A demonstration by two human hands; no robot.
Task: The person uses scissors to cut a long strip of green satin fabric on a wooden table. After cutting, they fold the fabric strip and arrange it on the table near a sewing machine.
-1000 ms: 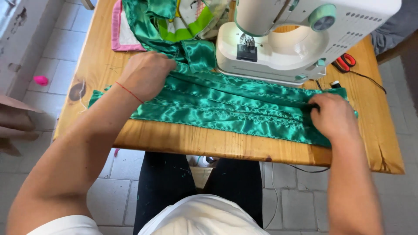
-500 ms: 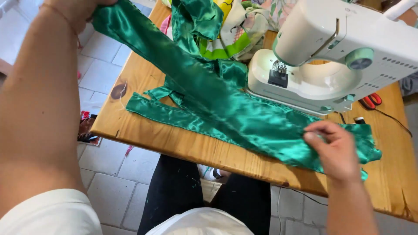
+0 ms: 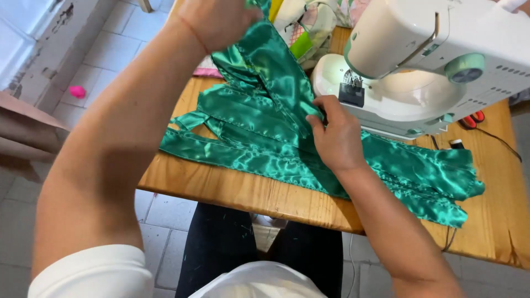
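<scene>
A long piece of shiny green satin fabric (image 3: 248,118) is spread across the wooden table (image 3: 232,190). My left hand (image 3: 218,22) is raised at the top of the view, gripping one end of the fabric and holding it up off the table. My right hand (image 3: 335,135) pinches the fabric's edge just left of the needle area of the white sewing machine (image 3: 430,60). The rest of the fabric trails to the right under my right forearm.
Red-handled scissors (image 3: 473,119) and a black cable lie right of the machine. Colourful cloth (image 3: 306,27) is piled behind the fabric. A pink object (image 3: 77,91) lies on the tiled floor at left. My dark-trousered legs are under the table.
My right hand has moved left along the fabric, from its right end to near the machine's needle. My left hand still holds the other end lifted; the fabric has bunched toward the middle.
</scene>
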